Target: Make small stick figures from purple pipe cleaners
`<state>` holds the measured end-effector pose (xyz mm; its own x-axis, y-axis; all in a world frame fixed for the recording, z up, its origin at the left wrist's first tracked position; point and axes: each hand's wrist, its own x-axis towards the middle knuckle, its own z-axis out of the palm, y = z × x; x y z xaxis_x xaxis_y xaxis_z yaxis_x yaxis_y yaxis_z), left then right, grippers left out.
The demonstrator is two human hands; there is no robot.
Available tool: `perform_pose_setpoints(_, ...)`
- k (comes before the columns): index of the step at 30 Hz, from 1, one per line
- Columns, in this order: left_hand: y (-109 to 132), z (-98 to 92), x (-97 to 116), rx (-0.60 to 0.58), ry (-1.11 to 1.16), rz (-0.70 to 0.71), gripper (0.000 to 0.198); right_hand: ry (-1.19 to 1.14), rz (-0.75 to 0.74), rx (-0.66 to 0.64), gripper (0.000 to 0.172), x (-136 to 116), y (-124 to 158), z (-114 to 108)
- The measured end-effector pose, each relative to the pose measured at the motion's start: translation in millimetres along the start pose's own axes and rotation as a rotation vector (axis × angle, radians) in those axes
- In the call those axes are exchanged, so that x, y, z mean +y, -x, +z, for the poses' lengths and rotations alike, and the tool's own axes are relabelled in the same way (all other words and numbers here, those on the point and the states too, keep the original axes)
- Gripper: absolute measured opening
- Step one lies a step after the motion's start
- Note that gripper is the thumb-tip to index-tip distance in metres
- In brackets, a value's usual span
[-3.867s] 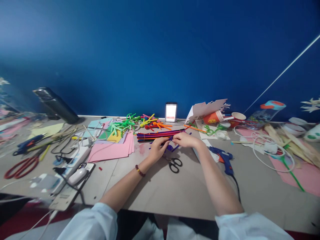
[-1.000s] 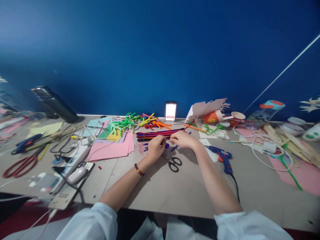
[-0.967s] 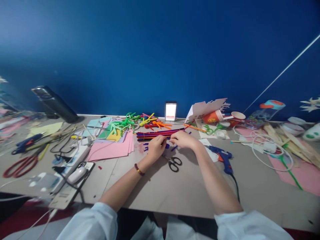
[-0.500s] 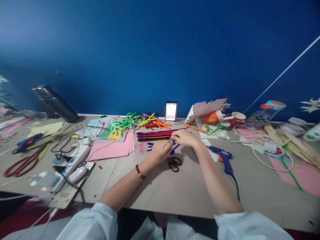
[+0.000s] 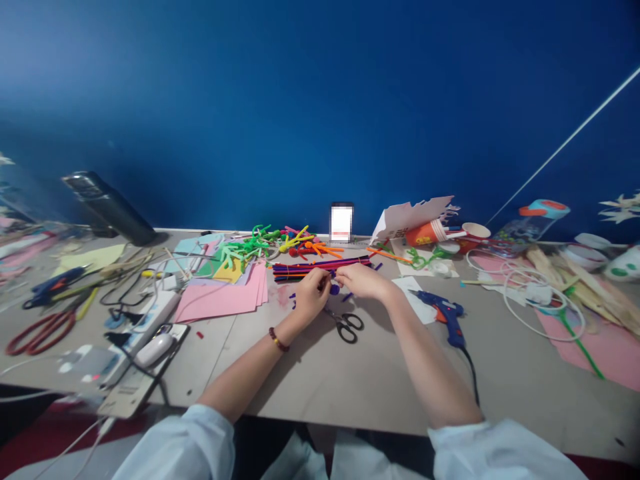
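While both hands meet over the grey tabletop point(image 5: 320, 390), the left hand point(image 5: 309, 298) and the right hand point(image 5: 361, 281) each close a fingertip grip on a small purple pipe cleaner piece point(image 5: 334, 289), which sits between them. Just behind the knuckles lies a bundle of straight pipe cleaners point(image 5: 300, 269). Black scissors point(image 5: 347, 324) lie open between the forearms, just in front of the hands. A blue glue gun point(image 5: 444, 313) rests to the right, and pink paper sheets point(image 5: 220, 300) lie to the left
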<state>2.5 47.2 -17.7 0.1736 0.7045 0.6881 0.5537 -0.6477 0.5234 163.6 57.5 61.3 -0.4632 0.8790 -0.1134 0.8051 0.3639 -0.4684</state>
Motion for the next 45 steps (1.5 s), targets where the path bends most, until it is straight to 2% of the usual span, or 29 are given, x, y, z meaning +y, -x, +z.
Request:
perform_pose_setpoints(7, 2.7, 4.0, -7.3, -0.048, -0.257, 0.269, 0.017, 0.116, 0.044, 0.1, 0.024, -5.4, 7.1, -8.5)
perform_pose_setpoints(11, 5.8, 5.3, -6.8, -0.055, -0.278, 0.373, 0.018, 0.102, 0.028, 0.154, 0.023, 1.6, 4.2, -10.6)
perform_pose_setpoints(14, 7.3, 6.3, -5.6, -0.063, -0.235, 0.39, 0.017, 0.026, 0.031, 0.136, 0.023, 9.6, 0.2, -8.5)
perform_pose_setpoints(19, 4.9, 6.6, -3.9, -0.034, -0.088, 0.288, 0.013, -0.098, -0.019, 0.115, 0.028, 23.2, -5.8, -2.7)
perform_pose_setpoints(24, 0.8, 6.1, -2.9, -0.084, 0.0, 0.173, 0.014, -0.149, -0.067, 0.134, 0.028, 28.4, -8.7, -1.0)
perform_pose_setpoints(31, -0.1, 5.5, 0.2, -0.08, 0.052, 0.2, 0.017, -0.191, -0.093, 0.115, 0.026, 30.1, -14.6, 7.1)
perform_pose_setpoints(34, -0.6, 3.8, 2.2, -0.027, 0.086, 0.17, 0.016, -0.2, -0.107, 0.071, 0.026, 27.1, -17.8, 12.3)
perform_pose_setpoints(40, -3.6, 2.2, -4.2, 0.124, 0.116, -0.128, 0.018, -0.178, -0.052, 0.111, 0.028, 11.2, -17.1, 15.7)
perform_pose_setpoints(42, -4.2, 2.6, -7.0, 0.123, 0.117, -0.158, 0.017, -0.124, -0.025, 0.099, 0.027, 5.7, -13.9, 13.7)
perform_pose_setpoints(45, -4.0, 2.2, -8.4, 0.062, 0.124, -0.126, 0.017, -0.029, 0.007, 0.085, 0.026, 0.0, -8.2, 9.2)
